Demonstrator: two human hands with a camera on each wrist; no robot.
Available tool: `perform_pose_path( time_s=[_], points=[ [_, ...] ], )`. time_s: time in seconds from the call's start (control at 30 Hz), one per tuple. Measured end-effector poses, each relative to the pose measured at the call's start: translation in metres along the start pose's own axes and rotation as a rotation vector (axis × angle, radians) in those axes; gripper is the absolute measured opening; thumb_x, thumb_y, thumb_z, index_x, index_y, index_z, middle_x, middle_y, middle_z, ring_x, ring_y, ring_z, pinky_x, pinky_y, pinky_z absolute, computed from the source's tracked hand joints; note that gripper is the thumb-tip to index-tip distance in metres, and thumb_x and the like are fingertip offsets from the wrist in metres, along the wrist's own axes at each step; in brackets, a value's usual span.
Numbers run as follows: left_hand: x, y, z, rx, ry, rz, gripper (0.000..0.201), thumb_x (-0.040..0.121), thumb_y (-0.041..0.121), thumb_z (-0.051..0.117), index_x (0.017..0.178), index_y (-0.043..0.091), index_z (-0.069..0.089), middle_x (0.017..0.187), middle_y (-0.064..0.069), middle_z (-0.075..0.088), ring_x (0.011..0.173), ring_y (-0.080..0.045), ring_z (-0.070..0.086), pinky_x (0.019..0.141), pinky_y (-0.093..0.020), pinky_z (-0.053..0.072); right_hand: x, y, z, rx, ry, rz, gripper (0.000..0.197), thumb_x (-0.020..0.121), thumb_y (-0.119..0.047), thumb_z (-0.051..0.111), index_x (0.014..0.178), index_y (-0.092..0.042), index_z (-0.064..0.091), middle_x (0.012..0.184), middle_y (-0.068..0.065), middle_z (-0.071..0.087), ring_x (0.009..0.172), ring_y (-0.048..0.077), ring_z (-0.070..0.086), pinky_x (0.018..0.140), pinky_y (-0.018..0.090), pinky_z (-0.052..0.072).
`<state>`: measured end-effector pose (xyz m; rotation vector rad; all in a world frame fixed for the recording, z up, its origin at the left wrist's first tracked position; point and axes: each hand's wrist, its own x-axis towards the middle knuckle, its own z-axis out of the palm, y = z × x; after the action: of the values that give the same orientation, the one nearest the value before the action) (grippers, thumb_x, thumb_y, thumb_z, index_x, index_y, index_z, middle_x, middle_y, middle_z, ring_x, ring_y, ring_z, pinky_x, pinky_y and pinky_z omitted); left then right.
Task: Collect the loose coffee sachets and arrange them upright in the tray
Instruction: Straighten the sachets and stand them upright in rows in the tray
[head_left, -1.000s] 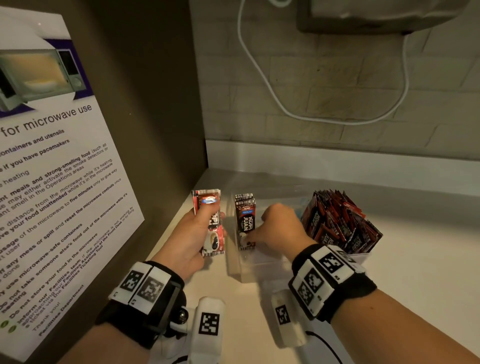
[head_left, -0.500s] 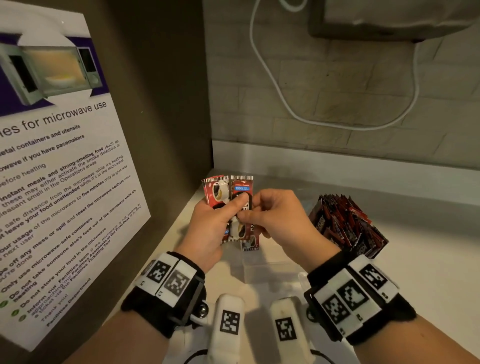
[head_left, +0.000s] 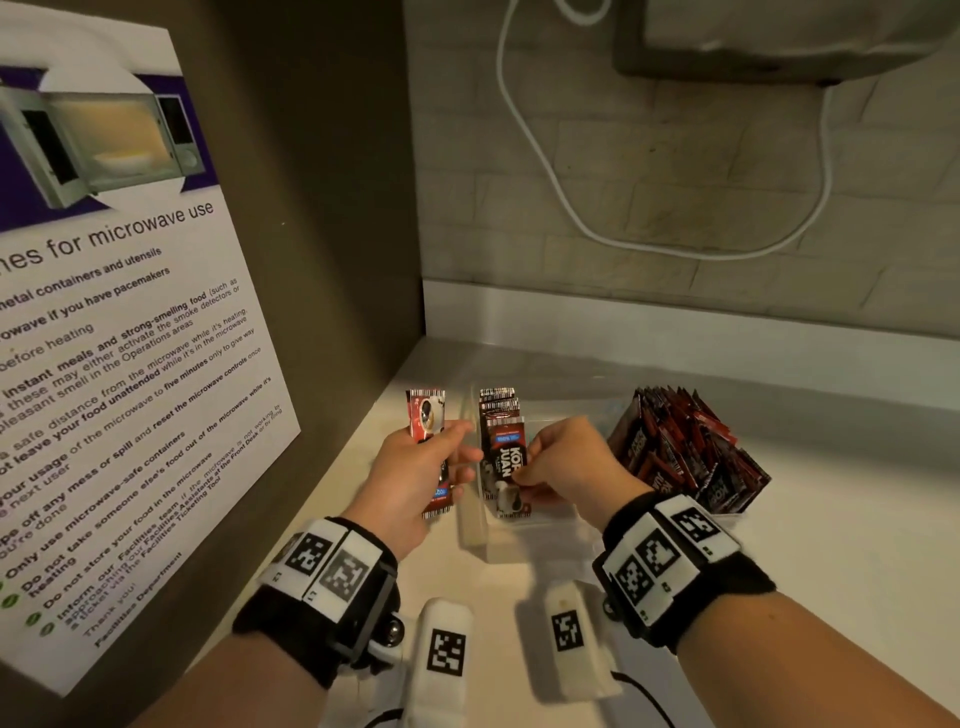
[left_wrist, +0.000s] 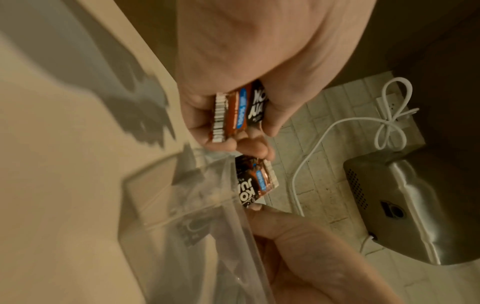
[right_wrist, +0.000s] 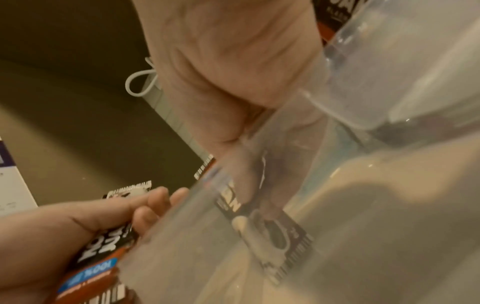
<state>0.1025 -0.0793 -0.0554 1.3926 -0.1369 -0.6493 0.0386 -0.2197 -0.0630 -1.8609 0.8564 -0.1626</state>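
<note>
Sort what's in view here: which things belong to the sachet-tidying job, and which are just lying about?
Part of the job:
- clear tray
- upright row of sachets in it
- sachet the right hand is setting in
- sachets in hand, gripped by the left hand
- packed bundle of sachets at the right

Just lying about:
- microwave notice
- white cable
- wall-mounted metal unit

Worktop (head_left: 857, 561) in corner: poster (head_left: 119, 364) on left wall, cable (head_left: 545, 171) on wall behind. Clear tray (head_left: 475, 535) at centre, row of upright sachets (head_left: 498, 415) inside at its left. Left hand (head_left: 415, 478) with sachet (head_left: 428, 421) just left of tray. Right hand (head_left: 566, 467) in tray, against front sachet (head_left: 506, 467). Packed sachet bundle (head_left: 685, 447) right of tray.
</note>
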Motion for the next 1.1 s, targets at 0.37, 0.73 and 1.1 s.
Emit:
perform_pose_path(
  time_s=[0.37,0.73,1.1],
  points=[
    [-0.008,-0.005,0.006,0.211,-0.085,0.053,0.005,0.090,0.013,0.065,0.094,0.010,0.063,0.054,-0.006,0.048,0.044,-0.015,0.043,0.051,-0.026,0.038,0.009,0.004,0.010,-0.014,0.075,-0.051,0.025,0.073,-0.002,0.076,0.069,-0.012,0.054,0.077,0.015,0.071,0.070,0.027,0.072,0.070,0.045,0.060],
    [-0.011,0.000,0.011,0.338,-0.274,0.028,0.008,0.092,0.017,0.062,0.098,0.013,0.060,0.050,0.005,0.052,0.047,-0.011,0.045,0.044,-0.020,0.042,0.006,0.005,0.012,-0.329,0.071,-0.231,0.020,0.082,-0.022,0.065,0.078,-0.012,0.049,0.070,-0.003,0.052,0.064,0.014,0.053,0.045,0.017,0.031],
    [-0.007,0.001,0.012,0.344,-0.312,0.011,0.014,0.092,0.018,0.062,0.106,0.016,0.059,0.072,-0.005,0.051,0.050,-0.012,0.045,0.046,-0.020,0.043,0.018,0.007,0.027,-0.774,-0.082,-0.249,0.030,0.091,-0.018,0.051,0.063,-0.015,0.041,0.062,-0.003,0.038,0.063,0.017,0.046,0.045,0.020,0.022]
  ],
)
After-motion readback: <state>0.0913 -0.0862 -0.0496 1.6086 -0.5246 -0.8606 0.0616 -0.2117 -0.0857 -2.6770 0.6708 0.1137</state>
